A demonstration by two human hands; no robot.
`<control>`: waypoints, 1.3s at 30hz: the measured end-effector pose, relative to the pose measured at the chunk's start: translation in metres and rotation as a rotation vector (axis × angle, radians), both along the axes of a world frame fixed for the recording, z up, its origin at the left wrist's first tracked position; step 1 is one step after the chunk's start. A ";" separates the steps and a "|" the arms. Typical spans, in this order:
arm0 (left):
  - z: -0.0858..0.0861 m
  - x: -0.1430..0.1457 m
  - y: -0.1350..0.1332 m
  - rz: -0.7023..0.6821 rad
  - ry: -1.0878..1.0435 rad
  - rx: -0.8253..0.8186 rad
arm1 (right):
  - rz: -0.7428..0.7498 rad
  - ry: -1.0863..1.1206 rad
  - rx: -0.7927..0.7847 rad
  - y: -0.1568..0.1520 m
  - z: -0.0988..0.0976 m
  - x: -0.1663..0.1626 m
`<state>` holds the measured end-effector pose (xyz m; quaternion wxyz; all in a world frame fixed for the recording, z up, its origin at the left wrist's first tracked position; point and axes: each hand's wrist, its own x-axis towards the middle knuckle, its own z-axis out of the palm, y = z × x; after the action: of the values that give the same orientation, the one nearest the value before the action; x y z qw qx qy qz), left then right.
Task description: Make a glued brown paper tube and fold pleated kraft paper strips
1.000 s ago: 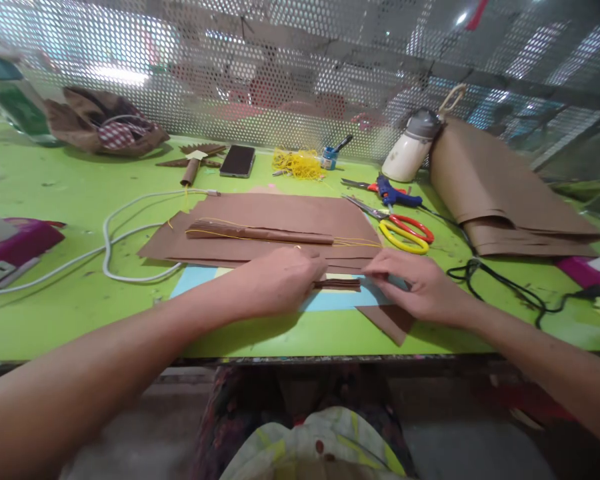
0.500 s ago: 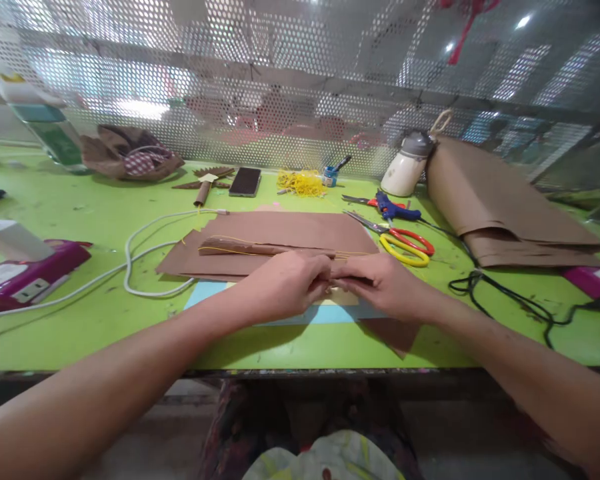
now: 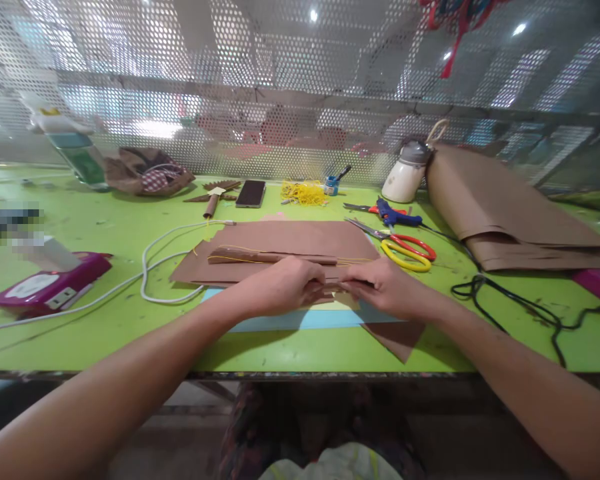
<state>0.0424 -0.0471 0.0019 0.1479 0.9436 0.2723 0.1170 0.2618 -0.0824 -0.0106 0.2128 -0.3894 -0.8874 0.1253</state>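
Over the front of a pile of brown paper sheets [image 3: 300, 233], my left hand [image 3: 290, 285] and my right hand [image 3: 383, 287] face each other, a small gap between them. Both have closed, pinching fingers. A narrow brown paper strip [image 3: 333, 283] spans the gap, its ends covered by the fingers. Just behind my left hand lies a rolled brown paper tube [image 3: 270, 257] with thin yellow cord along it. Pale blue paper [image 3: 285, 321] and a yellowish sheet lie beneath, and a brown paper corner [image 3: 397, 339] sticks out below my right hand.
Scissors [image 3: 405, 253] and a blue glue gun [image 3: 395, 213] lie to the right, its black cable trailing. Folded brown paper [image 3: 510, 207] leans beside a white jug [image 3: 405, 173]. Behind are yellow cord [image 3: 303, 193] and a phone [image 3: 251, 193]; a purple power strip [image 3: 50, 283] sits left.
My hands have moved slightly apart, and more of the brown strip shows between them. The camera view has shifted a little, so the table things appear lower.
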 end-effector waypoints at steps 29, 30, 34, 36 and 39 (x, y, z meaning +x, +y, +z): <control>0.004 -0.004 -0.010 0.074 0.010 0.060 | 0.016 -0.005 0.063 0.004 0.003 -0.015; 0.004 -0.003 -0.010 0.045 -0.005 0.041 | 0.024 0.006 0.065 0.003 0.001 -0.014; 0.003 0.000 -0.011 -0.031 -0.053 0.078 | 0.083 0.048 0.075 0.000 0.000 -0.010; 0.001 0.001 -0.012 -0.030 -0.067 0.111 | 0.078 0.055 0.083 -0.002 0.002 -0.010; -0.001 0.003 -0.013 -0.008 -0.064 0.137 | 0.033 0.055 0.108 -0.004 0.003 -0.012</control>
<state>0.0450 -0.0599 0.0005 0.0921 0.9483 0.2551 0.1648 0.2503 -0.0865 -0.0072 0.2556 -0.3591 -0.8929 0.0916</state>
